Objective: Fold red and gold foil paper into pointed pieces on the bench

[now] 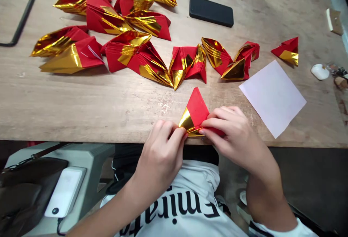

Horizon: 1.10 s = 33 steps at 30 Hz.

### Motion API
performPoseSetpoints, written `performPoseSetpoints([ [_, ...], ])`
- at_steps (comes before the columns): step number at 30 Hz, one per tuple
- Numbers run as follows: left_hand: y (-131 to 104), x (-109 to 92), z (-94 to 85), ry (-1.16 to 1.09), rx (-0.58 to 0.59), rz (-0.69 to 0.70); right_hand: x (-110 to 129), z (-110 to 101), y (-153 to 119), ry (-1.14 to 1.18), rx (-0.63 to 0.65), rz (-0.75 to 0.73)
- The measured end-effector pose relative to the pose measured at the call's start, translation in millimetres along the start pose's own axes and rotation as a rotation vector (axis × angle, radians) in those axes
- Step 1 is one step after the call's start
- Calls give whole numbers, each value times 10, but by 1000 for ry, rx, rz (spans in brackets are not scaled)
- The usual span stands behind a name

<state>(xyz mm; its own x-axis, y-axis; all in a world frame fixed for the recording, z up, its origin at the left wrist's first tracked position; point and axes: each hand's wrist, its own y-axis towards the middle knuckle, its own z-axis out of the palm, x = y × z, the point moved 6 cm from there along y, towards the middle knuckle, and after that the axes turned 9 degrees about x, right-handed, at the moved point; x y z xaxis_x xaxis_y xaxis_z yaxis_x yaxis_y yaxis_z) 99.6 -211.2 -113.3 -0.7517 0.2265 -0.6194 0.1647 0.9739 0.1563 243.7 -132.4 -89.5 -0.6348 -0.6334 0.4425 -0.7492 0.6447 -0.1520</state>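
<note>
A red and gold folded paper piece (197,108) is held at the table's front edge, its red point facing away from me. My left hand (164,146) pinches its gold left corner between thumb and fingers. On the other side my right hand (231,132) grips the right part, with the thumb and fingers on the lower fold. The fingers cover part of both lower corners. To the right of my right hand lies a white square sheet (273,99), turned like a diamond. Beyond it sits a single small red and gold folded piece (288,51).
Several stacks of red and gold folded paper (108,16) spread across the wooden table (67,110). A black phone (211,11) lies behind them. A white mouse-like object (320,72) is at far right. A white power bank (66,191) rests on a stool (95,157) beside a dark bag (29,193).
</note>
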Motion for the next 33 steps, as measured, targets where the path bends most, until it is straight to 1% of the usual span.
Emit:
performPoseSetpoints([
  [3,11,-11,-3,35,19,-33,-45,3,18,14,-1,41],
  [7,31,-30,-21,141,43,-62,-91,0,25,45,-15,95],
  [12,90,-42,-53,230,104,-64,-129,11,3,81,-53,170],
  [18,152,-24,-51,238,145,-54,-130,40,-34,126,-116,185],
  [26,183,-45,-40,274,166,-68,-170,93,-84,225,-201,227],
  [33,185,-59,-38,304,156,-64,-167,99,-114,198,-289,211],
])
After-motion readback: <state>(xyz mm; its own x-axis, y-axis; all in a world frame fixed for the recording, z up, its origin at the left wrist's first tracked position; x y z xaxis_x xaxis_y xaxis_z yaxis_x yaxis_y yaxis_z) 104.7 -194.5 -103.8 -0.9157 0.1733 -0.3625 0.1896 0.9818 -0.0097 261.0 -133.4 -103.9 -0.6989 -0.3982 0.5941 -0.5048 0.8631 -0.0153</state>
